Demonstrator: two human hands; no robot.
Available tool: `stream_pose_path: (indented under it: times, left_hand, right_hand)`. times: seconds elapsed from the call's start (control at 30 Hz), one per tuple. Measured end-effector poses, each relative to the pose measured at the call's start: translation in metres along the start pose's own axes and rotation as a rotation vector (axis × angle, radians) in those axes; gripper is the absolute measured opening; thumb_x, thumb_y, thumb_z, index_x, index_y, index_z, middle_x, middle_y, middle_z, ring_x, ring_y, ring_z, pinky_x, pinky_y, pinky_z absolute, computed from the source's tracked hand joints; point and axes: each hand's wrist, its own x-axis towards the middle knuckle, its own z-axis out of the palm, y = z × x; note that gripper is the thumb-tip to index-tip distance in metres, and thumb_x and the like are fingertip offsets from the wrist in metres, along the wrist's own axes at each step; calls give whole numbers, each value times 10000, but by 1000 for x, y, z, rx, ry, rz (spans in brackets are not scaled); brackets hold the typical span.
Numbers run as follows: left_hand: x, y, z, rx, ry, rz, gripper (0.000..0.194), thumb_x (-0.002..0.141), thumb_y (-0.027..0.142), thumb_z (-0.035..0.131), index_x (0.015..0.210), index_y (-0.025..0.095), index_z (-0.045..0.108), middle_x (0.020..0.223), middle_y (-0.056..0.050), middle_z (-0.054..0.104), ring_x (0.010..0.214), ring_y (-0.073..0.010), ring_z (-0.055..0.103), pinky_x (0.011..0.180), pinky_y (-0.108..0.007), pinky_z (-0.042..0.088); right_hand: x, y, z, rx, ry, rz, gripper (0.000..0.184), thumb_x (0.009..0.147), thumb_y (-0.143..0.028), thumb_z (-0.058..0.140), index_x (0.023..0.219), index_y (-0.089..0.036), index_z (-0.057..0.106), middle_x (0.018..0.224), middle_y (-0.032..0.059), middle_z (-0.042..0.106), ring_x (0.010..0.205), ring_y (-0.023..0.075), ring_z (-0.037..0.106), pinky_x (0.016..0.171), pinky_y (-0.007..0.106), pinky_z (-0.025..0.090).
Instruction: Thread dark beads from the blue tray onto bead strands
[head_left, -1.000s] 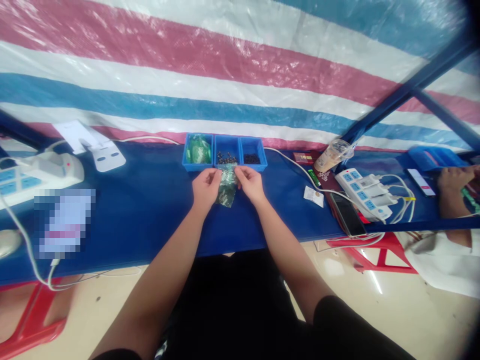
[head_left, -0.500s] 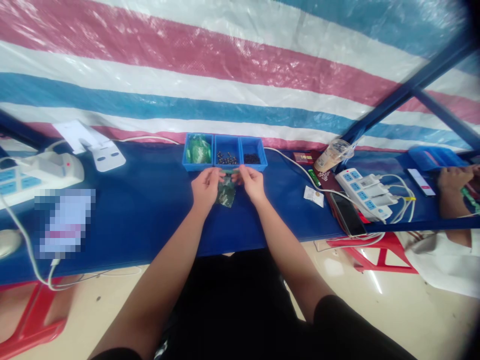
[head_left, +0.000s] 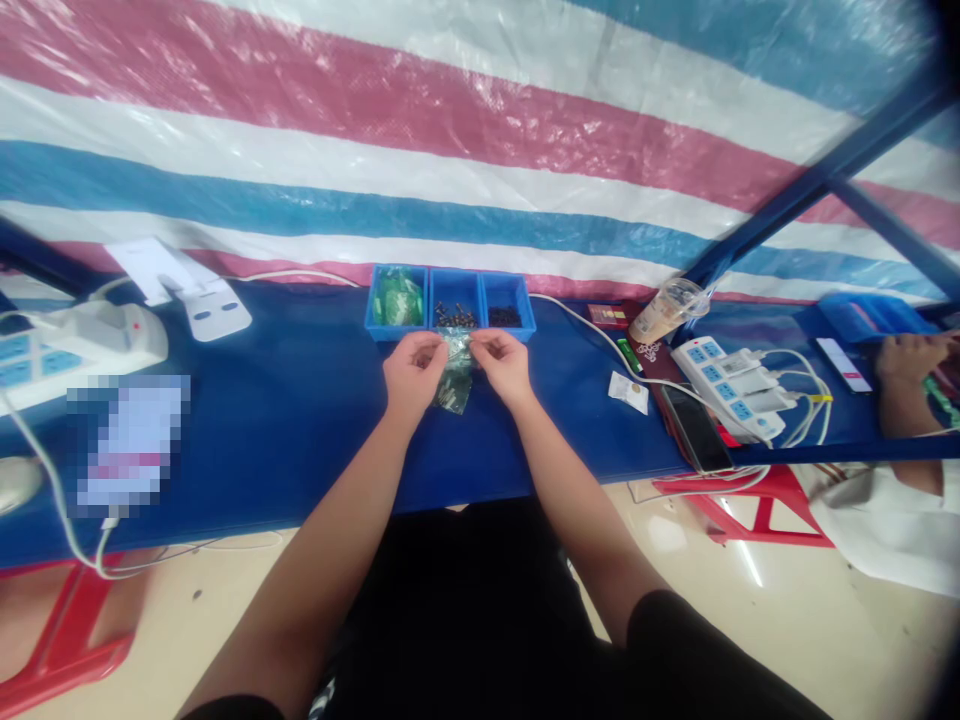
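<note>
Between my two hands is a small clear plastic bag [head_left: 454, 385], greenish and shiny, hanging over the blue table. My left hand [head_left: 414, 372] pinches its upper left side, fingers curled. At the upper right side, my right hand [head_left: 504, 364] grips it between thumb and fingers. Small bits seem to lie in the bag's lower part, too small to name. Just behind stand three joined blue bins: the left bin [head_left: 370, 312] holds green plastic bags [head_left: 399, 298], the middle one small metallic pieces [head_left: 454, 317], the right one small dark pieces [head_left: 505, 317].
A white power strip [head_left: 727, 390], a phone [head_left: 697, 430] and a plastic cup [head_left: 667, 312] are on the right, with cables. To the left are another power strip [head_left: 82, 350], a white stand [head_left: 214, 308] and a blurred-out device [head_left: 135, 440]. Another person's hand [head_left: 911, 355] shows far right.
Half a second ago the bag's top was folded down between my fingers; now it stands up and spread out again, as a second ago. My hands have barely shifted.
</note>
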Motion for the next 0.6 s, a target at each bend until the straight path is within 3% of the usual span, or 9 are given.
stream_pose_path:
  times: [0.13, 0.37, 0.6]
  left_hand:
    - [1, -3, 0, -12, -16, -49, 355, 831, 354, 744, 1154, 220, 687, 756, 4, 686, 640, -126, 641, 616, -238, 521]
    - [-1, -6, -2, 42, -43, -58, 238, 867, 430, 701, 900, 196, 729, 712, -3, 655, 627, -123, 589, 582, -231, 477]
    - [0, -5, -3, 56, -76, -44, 228, 873, 418, 683, 905, 197, 726, 692, 4, 639, 612, -123, 566, 575, -230, 460]
  right_hand:
    - [-1, -2, 0, 33, 8, 10, 338, 733, -471, 794, 918, -216, 671, 829, 14, 736, 631, 119, 611, 538, 255, 507]
    - [-1, -3, 1, 79, 23, 42, 427, 702, -494, 823, 979, -226, 638, 877, 15, 758, 670, 131, 655, 546, 253, 537]
    - [0, -3, 1, 81, 20, 51, 396, 667, -481, 842, 920, -202, 717, 792, 13, 742, 627, 133, 633, 523, 270, 529]
